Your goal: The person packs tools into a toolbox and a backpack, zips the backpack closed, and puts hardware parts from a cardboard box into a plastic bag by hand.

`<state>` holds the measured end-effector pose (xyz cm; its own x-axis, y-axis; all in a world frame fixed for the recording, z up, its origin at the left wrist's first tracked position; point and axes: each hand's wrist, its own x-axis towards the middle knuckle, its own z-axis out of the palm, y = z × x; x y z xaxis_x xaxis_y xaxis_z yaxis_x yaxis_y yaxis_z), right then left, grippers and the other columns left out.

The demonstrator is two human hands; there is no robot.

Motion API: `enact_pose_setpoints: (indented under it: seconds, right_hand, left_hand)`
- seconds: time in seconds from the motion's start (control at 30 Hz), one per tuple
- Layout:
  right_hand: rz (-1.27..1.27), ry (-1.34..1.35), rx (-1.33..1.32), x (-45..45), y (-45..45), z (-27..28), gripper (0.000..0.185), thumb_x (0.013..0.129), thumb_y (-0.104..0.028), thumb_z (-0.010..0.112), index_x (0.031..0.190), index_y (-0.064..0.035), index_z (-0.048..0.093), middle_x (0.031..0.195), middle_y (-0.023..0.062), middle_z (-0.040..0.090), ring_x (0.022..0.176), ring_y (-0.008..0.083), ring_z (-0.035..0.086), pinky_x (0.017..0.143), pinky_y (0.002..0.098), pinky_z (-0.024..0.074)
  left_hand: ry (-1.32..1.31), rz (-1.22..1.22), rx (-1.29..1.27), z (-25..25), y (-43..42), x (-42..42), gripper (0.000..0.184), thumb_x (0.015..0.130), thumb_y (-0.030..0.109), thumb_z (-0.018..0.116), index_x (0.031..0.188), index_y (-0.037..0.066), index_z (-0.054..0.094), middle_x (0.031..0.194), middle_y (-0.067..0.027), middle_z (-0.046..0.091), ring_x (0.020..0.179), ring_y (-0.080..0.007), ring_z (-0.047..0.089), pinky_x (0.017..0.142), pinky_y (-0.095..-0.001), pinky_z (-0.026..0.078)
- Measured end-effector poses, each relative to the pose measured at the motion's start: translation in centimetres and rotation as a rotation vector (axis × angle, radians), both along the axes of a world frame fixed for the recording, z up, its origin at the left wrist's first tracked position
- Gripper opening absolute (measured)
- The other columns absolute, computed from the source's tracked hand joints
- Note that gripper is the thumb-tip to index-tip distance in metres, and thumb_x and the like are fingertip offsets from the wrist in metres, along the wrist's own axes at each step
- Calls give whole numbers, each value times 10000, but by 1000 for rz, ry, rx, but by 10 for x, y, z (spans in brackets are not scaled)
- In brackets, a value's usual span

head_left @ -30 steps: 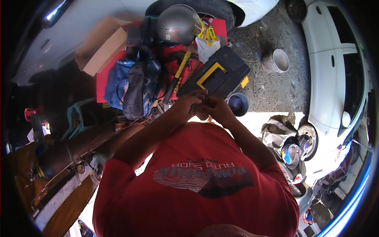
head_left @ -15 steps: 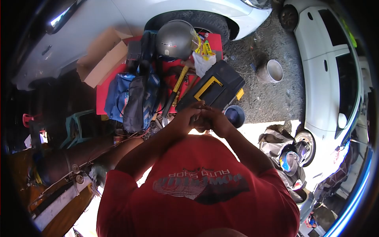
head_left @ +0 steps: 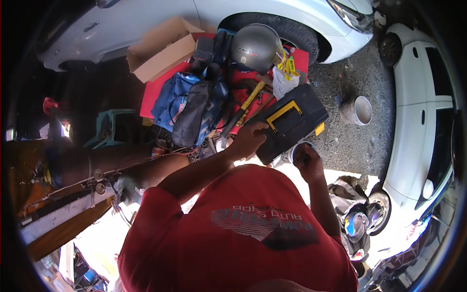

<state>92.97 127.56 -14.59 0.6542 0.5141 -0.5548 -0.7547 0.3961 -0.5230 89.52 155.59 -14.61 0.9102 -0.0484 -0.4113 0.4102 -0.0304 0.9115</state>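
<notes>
My left hand (head_left: 248, 141) is by the left corner of a black toolbox (head_left: 304, 117) with a yellow handle, its fingers curled. If it holds anything, that is hidden. My right hand (head_left: 309, 164) is closed and raised over a dark blue bucket (head_left: 295, 152) beyond the toolbox's near edge; its fingers are in shadow, and what they hold, if anything, cannot be made out. A hammer (head_left: 252, 100) with a yellow and black handle lies left of the toolbox, beside a blue and grey bag (head_left: 187, 107).
On the red table (head_left: 150, 100) are a grey helmet (head_left: 257, 47), a cardboard box (head_left: 163, 56) and a white plastic bag (head_left: 284, 83). A white bucket (head_left: 357, 110) stands on the ground to the right. White cars (head_left: 287, 14) stand behind and to the right.
My hands were together in front of my chest and are now apart, the left by the toolbox and the right over the blue bucket. The view has shifted, so the table sits further right.
</notes>
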Motion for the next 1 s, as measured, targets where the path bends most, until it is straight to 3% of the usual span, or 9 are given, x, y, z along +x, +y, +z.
enact_pose_setpoints:
  seconds: [0.07,0.2,0.33,0.4,0.43,0.47,0.57,0.77,1.0]
  right_hand:
    - [-10,14,-53,-5,-11,-1,169,972,-223,563,877,-84,577,772,24,552,651,110,503,548,247,392]
    - [-52,100,-140,-11,-30,-23,148,986,-212,574,897,-93,580,773,14,564,622,98,505,539,248,412]
    - [-31,77,-160,-6,-5,-11,161,993,-232,583,920,-90,600,772,17,574,605,103,519,536,251,413]
    - [-3,80,-173,-2,13,-5,169,995,-239,586,920,-89,604,765,18,574,601,103,521,536,251,413]
    - [40,60,-200,1,22,-3,172,998,-245,586,923,-90,601,764,16,573,601,103,523,539,249,412]
    - [84,38,-226,4,31,-2,176,1001,-251,585,926,-92,597,762,15,573,600,103,524,542,247,412]
    - [205,-51,-149,14,52,-2,180,1002,-276,602,925,-114,613,734,12,582,597,104,543,547,268,425]
    - [275,-76,-261,21,108,11,188,977,-297,637,923,-120,606,752,-9,563,596,98,521,554,260,423]
    - [387,-47,-399,22,202,25,195,987,-308,625,994,-114,628,794,-3,589,670,90,537,583,247,424]
  left_hand:
    - [-60,73,293,-9,26,-8,437,874,168,720,1272,17,619,1023,-117,692,940,-222,685,841,-361,558]
    - [-299,139,1099,-19,96,-26,735,790,281,781,1410,14,489,1335,-228,574,1269,-381,543,1097,-503,418]
    - [14,365,1340,-44,162,-43,983,762,413,813,1530,31,333,1473,-286,444,1423,-445,372,1187,-541,289]
    - [304,324,1082,-60,196,-51,1196,747,554,788,1613,73,118,1584,-285,260,1444,-435,349,1185,-514,310]
    - [274,391,976,-63,202,-56,1108,700,586,821,1542,41,350,1491,-308,427,1359,-428,478,1112,-484,414]
    - [281,409,971,-66,212,-59,1108,700,586,821,1542,41,350,1491,-308,427,1359,-428,478,1112,-484,414]
    - [178,262,902,-54,238,-61,707,694,547,842,1113,-4,702,986,-265,718,1033,-414,685,934,-474,532]
    - [-80,534,1257,50,305,-55,485,885,425,708,1153,23,675,1030,-268,697,984,-475,656,871,-538,529]
    - [-62,376,1300,48,345,-71,463,913,416,682,1098,-9,685,998,-300,678,986,-481,639,870,-544,513]
